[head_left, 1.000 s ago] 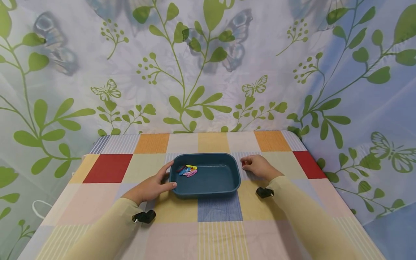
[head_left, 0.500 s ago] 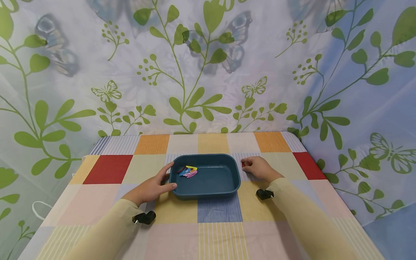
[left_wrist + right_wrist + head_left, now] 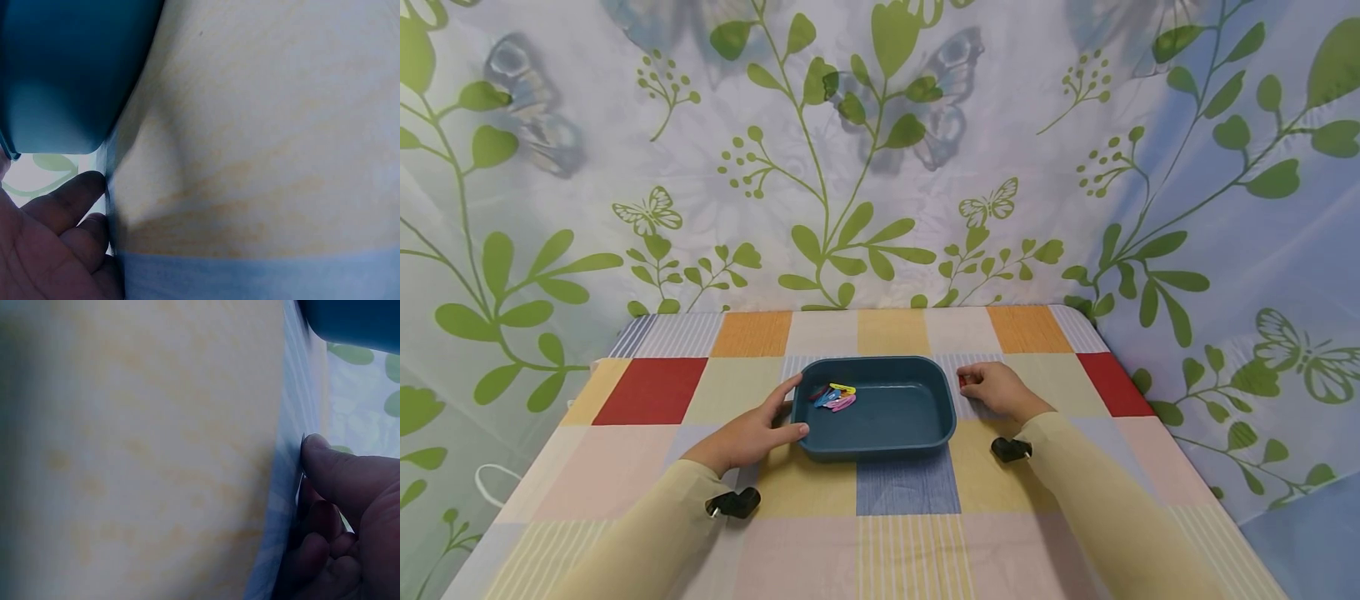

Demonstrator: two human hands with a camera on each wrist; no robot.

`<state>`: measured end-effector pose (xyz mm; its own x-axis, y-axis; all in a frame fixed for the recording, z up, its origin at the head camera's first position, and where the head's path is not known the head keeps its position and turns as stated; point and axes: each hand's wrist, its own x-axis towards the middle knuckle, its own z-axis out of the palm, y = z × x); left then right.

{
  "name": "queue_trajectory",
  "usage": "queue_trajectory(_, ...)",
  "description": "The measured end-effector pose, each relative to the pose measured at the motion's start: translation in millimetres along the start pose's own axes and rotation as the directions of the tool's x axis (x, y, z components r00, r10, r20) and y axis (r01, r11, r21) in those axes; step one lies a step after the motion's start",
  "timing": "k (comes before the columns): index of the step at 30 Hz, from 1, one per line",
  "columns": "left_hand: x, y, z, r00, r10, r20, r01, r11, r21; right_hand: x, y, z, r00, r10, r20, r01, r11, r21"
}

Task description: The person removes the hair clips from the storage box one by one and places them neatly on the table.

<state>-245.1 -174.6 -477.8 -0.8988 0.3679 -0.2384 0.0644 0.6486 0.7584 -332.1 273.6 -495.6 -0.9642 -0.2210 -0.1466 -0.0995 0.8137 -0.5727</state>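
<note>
A curtain (image 3: 880,150) printed with green leaves and butterflies fills the upper half of the head view, and below it a checked tablecloth (image 3: 895,500) covers the table across the lower half. At the centre of the frame, on the cloth, sits a dark blue tray (image 3: 887,442), and a small heap of coloured clips (image 3: 833,394) lies inside it near its upper-left corner. Two pale yellow sleeves come up from the bottom edge, each with a small black camera at the wrist. The left hand (image 3: 748,432) rests at the tray's left end, fingers relaxed and slightly spread, the thumb touching the lower-left corner and the index finger lying along the left rim. The right hand (image 3: 996,387) lies on the cloth just right of the tray, near its upper-right corner, fingers curled inward; a small red thing (image 3: 961,380) shows at its fingertips, touching the cloth, and whether the fingers actually pinch it cannot be told.
</note>
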Motion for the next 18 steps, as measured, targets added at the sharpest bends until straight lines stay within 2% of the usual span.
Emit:
queue_trajectory(7,-0.5,-1.5,0.2,1.0,-0.001,-0.004,0.001,1.0,-0.001,0.6,-1.0,1.2,1.0,0.026,0.004,-0.026,1.0,0.014)
queue_trajectory(18,-0.7,0.0,0.0,1.0,-0.008,-0.005,0.008,1.0,-0.002,-2.7,3.3,-1.9,1.0,0.002,-0.009,-0.002,0.999,0.037)
